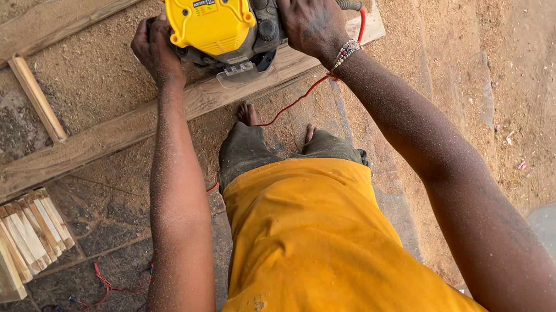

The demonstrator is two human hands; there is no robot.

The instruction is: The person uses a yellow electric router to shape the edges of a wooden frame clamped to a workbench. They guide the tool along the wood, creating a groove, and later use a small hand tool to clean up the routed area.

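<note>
A yellow and black power router [217,21] rests on the near rail of a wooden frame [111,135] that lies on the ground. My left hand [155,49] grips the router's left handle. My right hand [310,21] grips its right handle, with a beaded bracelet on the wrist. The router's clear base plate overhangs the rail's near edge. Both arms are dusted with sawdust. My bare feet [247,113] stand just below the rail.
A red power cord [299,99] runs from the router down past my feet. Stacked wooden slat pieces [10,245] lie at the left. Red wires [105,286] trail over the stone floor. Sawdust covers the ground at the right.
</note>
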